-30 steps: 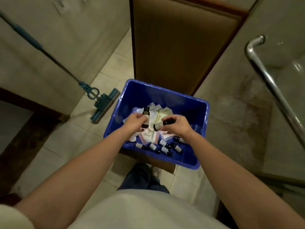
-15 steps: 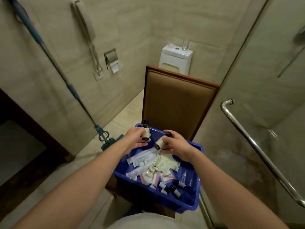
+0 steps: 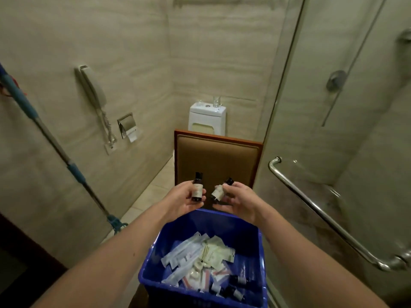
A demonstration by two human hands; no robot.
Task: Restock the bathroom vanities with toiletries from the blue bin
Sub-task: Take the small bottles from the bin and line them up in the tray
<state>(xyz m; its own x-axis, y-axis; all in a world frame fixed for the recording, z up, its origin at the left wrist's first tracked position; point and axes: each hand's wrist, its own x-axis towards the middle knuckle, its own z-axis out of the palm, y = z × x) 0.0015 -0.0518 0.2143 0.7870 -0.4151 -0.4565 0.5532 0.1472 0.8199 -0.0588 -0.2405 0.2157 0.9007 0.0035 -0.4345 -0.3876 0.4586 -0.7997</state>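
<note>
Head: left hand (image 3: 184, 200), right hand (image 3: 239, 202) grip bottles (image 3: 197, 189), apparently over bin rim (image 3: 213, 212).

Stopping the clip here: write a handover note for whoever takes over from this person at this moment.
The left hand grips a small dark bottle, upright.
The right hand grips a second small bottle, tilted.
Both bottles are held above the far rim of the blue bin, which holds sealed packets and spare bottles.
Done: two bottles are out of the bin.
Left: place them on a vanity, which is not in view, then restock the rest.
</note>
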